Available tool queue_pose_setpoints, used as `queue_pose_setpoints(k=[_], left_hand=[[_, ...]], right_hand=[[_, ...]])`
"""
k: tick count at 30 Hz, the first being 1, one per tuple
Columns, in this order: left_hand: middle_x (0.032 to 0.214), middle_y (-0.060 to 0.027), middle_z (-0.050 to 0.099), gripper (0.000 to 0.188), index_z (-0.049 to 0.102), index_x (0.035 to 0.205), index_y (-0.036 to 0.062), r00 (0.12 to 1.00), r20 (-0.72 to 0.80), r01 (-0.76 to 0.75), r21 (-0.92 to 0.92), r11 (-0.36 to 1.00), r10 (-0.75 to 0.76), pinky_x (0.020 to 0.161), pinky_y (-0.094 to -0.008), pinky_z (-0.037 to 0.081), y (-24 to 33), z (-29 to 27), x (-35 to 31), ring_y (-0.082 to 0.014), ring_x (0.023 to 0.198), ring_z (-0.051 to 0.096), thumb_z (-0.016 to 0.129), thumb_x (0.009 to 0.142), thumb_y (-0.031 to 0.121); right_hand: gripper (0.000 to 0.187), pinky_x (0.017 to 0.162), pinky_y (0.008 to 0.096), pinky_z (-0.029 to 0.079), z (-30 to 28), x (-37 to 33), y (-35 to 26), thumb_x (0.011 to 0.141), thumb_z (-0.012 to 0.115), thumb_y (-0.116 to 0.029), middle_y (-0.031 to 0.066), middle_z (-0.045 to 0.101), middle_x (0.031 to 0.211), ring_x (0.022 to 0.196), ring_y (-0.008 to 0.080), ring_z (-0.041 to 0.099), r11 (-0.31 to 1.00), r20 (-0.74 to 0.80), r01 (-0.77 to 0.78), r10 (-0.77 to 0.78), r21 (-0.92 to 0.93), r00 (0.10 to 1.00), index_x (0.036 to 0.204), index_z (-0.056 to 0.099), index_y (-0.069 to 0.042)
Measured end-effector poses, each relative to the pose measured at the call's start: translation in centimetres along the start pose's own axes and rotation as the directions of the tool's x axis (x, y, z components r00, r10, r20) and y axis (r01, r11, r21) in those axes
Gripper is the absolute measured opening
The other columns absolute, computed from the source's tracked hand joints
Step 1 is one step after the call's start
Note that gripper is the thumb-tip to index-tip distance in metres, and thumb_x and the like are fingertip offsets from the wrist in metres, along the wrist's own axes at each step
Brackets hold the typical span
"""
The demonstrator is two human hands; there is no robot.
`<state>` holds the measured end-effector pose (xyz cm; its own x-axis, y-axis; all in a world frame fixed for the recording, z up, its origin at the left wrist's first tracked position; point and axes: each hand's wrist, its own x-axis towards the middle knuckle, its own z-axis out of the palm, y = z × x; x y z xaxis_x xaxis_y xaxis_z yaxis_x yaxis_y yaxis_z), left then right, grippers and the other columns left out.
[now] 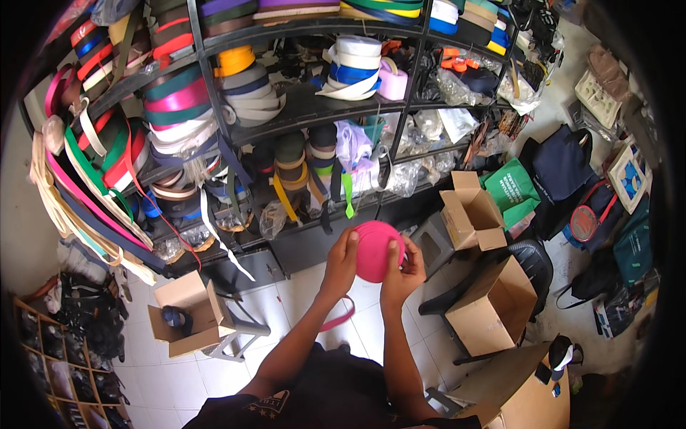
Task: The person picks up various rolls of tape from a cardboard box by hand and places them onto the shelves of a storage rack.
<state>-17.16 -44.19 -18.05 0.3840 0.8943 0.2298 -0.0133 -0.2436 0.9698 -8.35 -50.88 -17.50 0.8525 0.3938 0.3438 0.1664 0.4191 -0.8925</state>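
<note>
Left hand: the left hand (339, 263) is curled narrow around the left edge of a pink roll (374, 256), thumb on its near face; its other fingers are mostly hidden behind.
Right hand: the right hand (403, 277) grips the opposite edge, thumb pressed on the face, fingers bent at the rim.
Pink roll: a flat, round coil of strap held up between both hands, in front of the shelving; faint curved layers show along its upper edge.
Pink strap end: a loop of pink strap (339, 316) hangs below, between the forearms; where it joins the roll cannot be made out.
Floor: pale, glossy square tiles (282, 309).
Cardboard boxes: an open left box (180, 347) sits on a stool, a dark blue object (176, 319) inside, hard to identify; two more open boxes stand at right, a smaller box (463, 214) and a larger box (477, 322).
Shelving: a black rack (307, 107) packed with coiled webbing, including white rolls (357, 53), and crinkled clear plastic; its top is cut off.
Right side: a green bag (509, 189) among dark bags, their outlines merging.
</note>
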Motion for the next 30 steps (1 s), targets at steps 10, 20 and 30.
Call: queue_pose_setpoints(k=[10, 20, 30], left_hand=[[0.096, -0.0101, 0.067, 0.038, 0.063, 0.113, -0.0022, 0.974, 0.211, 0.089, -0.043, 0.995, -0.078, 0.081, -0.0277, 0.046, 1.3, 0.3, 1.7, -0.0146, 0.088, 0.06, 0.044, 0.103, 0.03], [0.083, -0.0016, 0.067, 0.03, 0.069, 0.102, -0.0022, 0.963, 0.075, 0.27, -0.335, 0.903, -0.261, 0.07, -0.0224, 0.046, -1.1, 1.3, 6.3, -0.0072, 0.076, 0.058, 0.058, 0.096, 0.025], [0.081, -0.0009, 0.065, 0.028, 0.068, 0.1, -0.004, 0.991, 0.058, 0.13, -0.295, 0.947, -0.118, 0.067, -0.022, 0.045, -4.2, 1.4, 13.2, -0.0054, 0.074, 0.055, 0.06, 0.095, 0.023]], right_hand=[[0.022, 0.073, 0.0233, 0.05, -2.8, 6.5, -1.7, 0.086, 0.071, -0.01, 0.0066, 0.067, 0.095, 0.086, 0.0118, 0.062, 0.955, 0.497, -0.279, 0.291, -0.1, 0.818, 0.104, 0.07, 0.003], [0.022, 0.072, 0.0233, 0.049, 0.0, 9.0, 1.2, 0.087, 0.068, -0.008, 0.0053, 0.067, 0.096, 0.082, 0.0087, 0.061, 0.979, 0.505, -0.135, 0.193, -0.15, 0.841, 0.106, 0.069, 0.003], [0.019, 0.07, 0.0235, 0.05, 5.1, 14.6, 5.5, 0.085, 0.069, -0.01, 0.0078, 0.07, 0.083, 0.078, 0.0108, 0.064, 0.962, 0.467, -0.258, 0.269, -0.089, 0.843, 0.099, 0.072, 0.002]])
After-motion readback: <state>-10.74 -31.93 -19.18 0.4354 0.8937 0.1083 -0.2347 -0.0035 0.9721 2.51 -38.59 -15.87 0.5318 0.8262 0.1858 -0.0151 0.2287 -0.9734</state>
